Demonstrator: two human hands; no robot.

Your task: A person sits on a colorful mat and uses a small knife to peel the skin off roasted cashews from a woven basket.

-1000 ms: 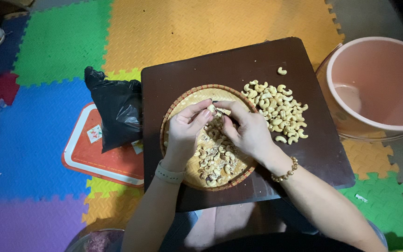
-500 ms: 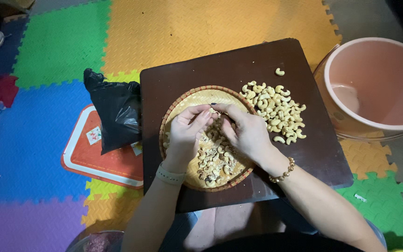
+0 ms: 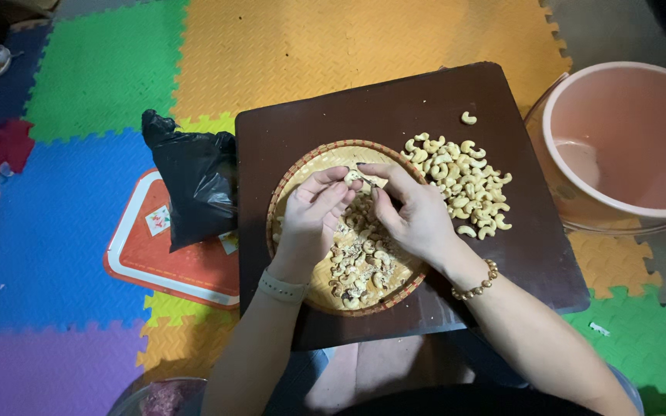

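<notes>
— So, what's under the hands?

— I see a dark brown board [image 3: 395, 108] on foam floor tiles [image 3: 102, 100] — green, orange, blue. Left hand [image 3: 311, 217] and right hand [image 3: 412, 214] pinch one cashew [image 3: 361, 177] together over the woven tray [image 3: 290, 185].

— Packages?

— Black bag [image 3: 194, 185] on a red tray [image 3: 171, 262] with a small white label, left; pink bucket [image 3: 626, 146], right; peeled cashews [image 3: 460, 181] between.

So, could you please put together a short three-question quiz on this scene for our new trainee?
1. True or false: both hands are over the round woven tray.
2. Where does the pile of peeled cashews lie? A) on the dark board B) in the pink bucket C) on the red tray
3. What rests on the red tray?

Key: 1 true; 2 A; 3 a black plastic bag.
</notes>
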